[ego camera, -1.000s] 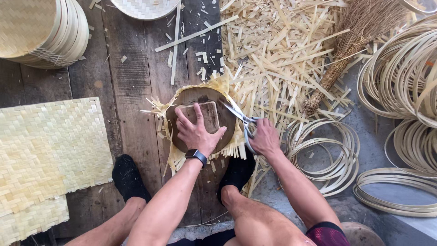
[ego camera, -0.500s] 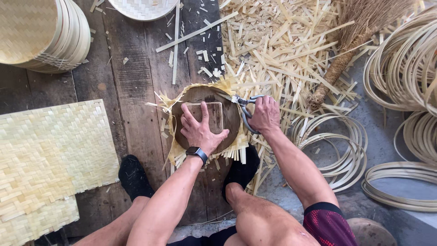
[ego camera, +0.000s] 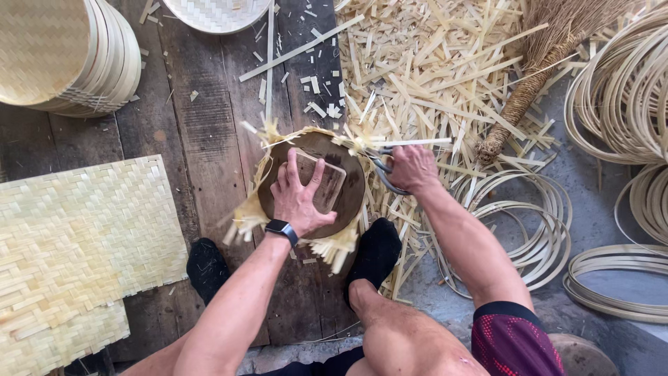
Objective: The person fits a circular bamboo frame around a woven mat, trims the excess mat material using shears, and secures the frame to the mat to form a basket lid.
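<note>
My left hand (ego camera: 300,198) presses flat on a small wooden block (ego camera: 331,182) atop a dark round wooden form (ego camera: 351,191). Pale woven bamboo strips (ego camera: 250,212) stick out from under the form all round its edge. My right hand (ego camera: 412,168) grips a pair of scissors (ego camera: 381,170) at the form's right rim, their blades among the strip ends. A dark watch sits on my left wrist. My two feet in black socks rest on the floor just below the form.
Woven bamboo mats (ego camera: 69,244) lie at left. A stack of round woven trays (ego camera: 76,56) stands top left, another tray (ego camera: 219,12) at the top edge. Cut bamboo slivers (ego camera: 445,76) litter the centre-right. A broom (ego camera: 536,76) and coiled bamboo hoops (ego camera: 619,90) lie at right.
My right hand with the scissors has worked upward along the form's right rim, from its lower right side to its upper right edge. My left hand stays pressed on the block.
</note>
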